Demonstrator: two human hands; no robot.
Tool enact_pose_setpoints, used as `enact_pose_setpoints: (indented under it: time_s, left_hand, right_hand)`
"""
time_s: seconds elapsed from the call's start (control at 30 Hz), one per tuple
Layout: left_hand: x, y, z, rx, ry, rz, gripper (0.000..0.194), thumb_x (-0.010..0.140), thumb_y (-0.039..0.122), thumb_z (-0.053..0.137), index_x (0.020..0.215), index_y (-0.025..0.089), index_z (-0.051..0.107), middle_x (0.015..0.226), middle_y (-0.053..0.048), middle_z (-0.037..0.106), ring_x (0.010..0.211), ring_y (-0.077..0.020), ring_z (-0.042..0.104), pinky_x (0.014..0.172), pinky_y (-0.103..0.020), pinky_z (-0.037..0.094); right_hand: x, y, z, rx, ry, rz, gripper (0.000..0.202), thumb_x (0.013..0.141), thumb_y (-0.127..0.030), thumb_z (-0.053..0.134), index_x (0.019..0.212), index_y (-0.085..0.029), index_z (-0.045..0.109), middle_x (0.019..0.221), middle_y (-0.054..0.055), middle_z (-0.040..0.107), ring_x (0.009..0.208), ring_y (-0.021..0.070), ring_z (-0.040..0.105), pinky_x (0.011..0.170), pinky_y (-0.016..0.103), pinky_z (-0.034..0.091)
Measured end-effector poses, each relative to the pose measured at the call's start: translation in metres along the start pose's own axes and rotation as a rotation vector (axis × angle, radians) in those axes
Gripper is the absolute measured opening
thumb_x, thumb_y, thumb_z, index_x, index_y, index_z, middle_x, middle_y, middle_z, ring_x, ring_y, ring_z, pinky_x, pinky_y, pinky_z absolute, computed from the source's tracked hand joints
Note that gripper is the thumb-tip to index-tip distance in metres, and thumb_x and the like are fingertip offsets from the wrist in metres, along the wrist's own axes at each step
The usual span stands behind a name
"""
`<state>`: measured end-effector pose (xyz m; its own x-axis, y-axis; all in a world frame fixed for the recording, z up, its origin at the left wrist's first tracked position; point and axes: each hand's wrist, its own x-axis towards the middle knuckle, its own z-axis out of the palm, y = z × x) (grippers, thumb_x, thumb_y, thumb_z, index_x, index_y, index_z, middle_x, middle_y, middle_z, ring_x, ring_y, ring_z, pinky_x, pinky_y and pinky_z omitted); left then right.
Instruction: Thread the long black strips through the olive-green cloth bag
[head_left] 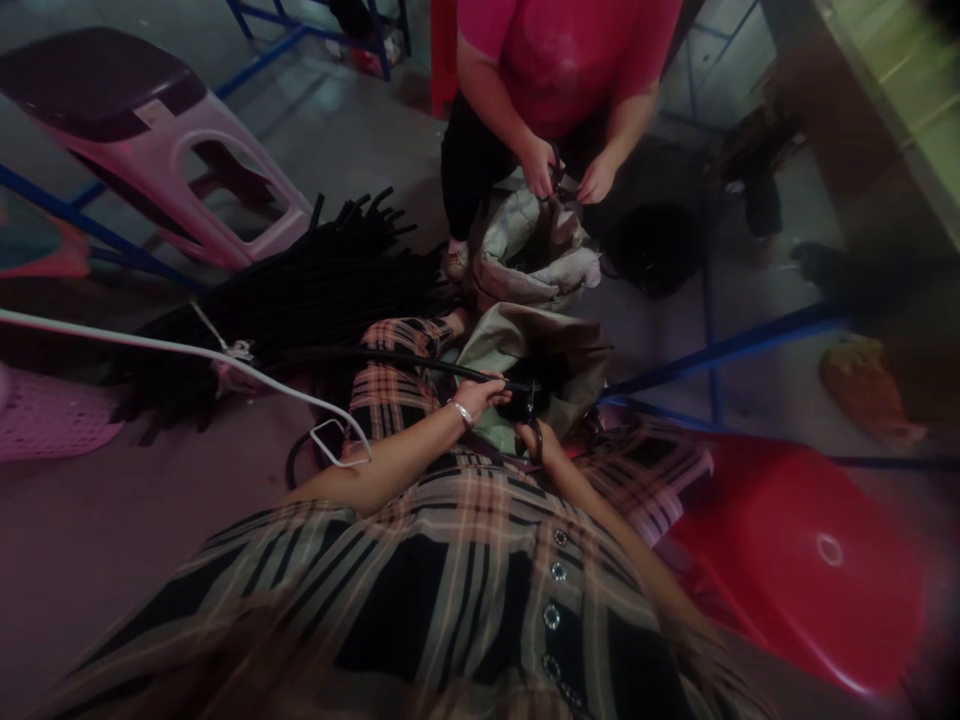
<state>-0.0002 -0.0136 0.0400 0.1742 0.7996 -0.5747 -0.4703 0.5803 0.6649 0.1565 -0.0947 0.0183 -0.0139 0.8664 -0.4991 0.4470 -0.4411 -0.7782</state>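
Note:
Across my lap runs a long black rubber strip point(420, 362), and my left hand point(484, 394) is closed around it near its right end. My right hand point(541, 440) grips black-handled scissors point(535, 418), whose blades point up at the strip's end. Whether the blades touch the strip I cannot tell. Just beyond both hands an open sack point(510, 325) stands between my knees, with a dark inside. To the left a large heap of similar black strips point(315, 275) lies on the floor.
Opposite me, a person in a pink shirt point(562, 60) works over a second rolled-edge sack point(510, 260). A pink stool point(172, 150) stands at left, a red plastic seat point(817, 550) at right. A white bent rod point(187, 350) crosses the left side. Blue metal bars point(727, 350) run at right.

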Motion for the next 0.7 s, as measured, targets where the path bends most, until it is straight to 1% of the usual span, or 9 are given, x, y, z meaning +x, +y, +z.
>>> enact_pose_setpoints:
  time_s: [0.1,0.27,0.47,0.7]
  left_hand:
    - [0.001,0.0,0.0,-0.001,0.007,0.006,0.021,0.067,0.006,0.072,0.082,0.01,0.058,0.067,-0.005,0.066,0.056,-0.0151,0.066,0.055,-0.025,0.056]
    - [0.003,-0.002,-0.001,-0.029,0.01,0.013,0.021,0.068,0.007,0.072,0.083,0.01,0.058,0.068,-0.004,0.066,0.056,-0.0151,0.066,0.055,-0.026,0.056]
    - [0.005,-0.003,-0.002,-0.042,0.042,-0.001,0.022,0.067,0.007,0.073,0.082,0.01,0.058,0.067,-0.004,0.066,0.055,-0.0152,0.066,0.054,-0.026,0.056]
    - [0.011,-0.004,-0.005,-0.055,0.067,0.008,0.013,0.071,0.004,0.065,0.078,0.009,0.056,0.061,-0.003,0.064,0.052,-0.0153,0.065,0.05,-0.025,0.055]
  right_hand:
    - [-0.005,-0.006,0.0,-0.009,0.027,0.033,0.017,0.071,-0.03,0.046,0.063,-0.018,0.054,0.057,0.001,0.059,0.052,0.0142,0.054,0.052,0.023,0.041]
    - [-0.01,-0.011,0.002,-0.031,0.09,0.03,0.021,0.072,-0.029,0.044,0.057,-0.018,0.054,0.053,0.003,0.058,0.05,0.0142,0.053,0.05,0.024,0.04]
    - [-0.007,-0.002,0.006,-0.005,0.096,0.023,0.02,0.07,-0.033,0.047,0.059,-0.018,0.054,0.051,0.001,0.055,0.044,0.0121,0.049,0.043,0.021,0.036]
    - [-0.006,0.006,0.006,0.001,0.093,0.016,0.019,0.069,-0.031,0.051,0.057,-0.017,0.055,0.044,-0.001,0.05,0.045,0.0114,0.047,0.043,0.02,0.032]
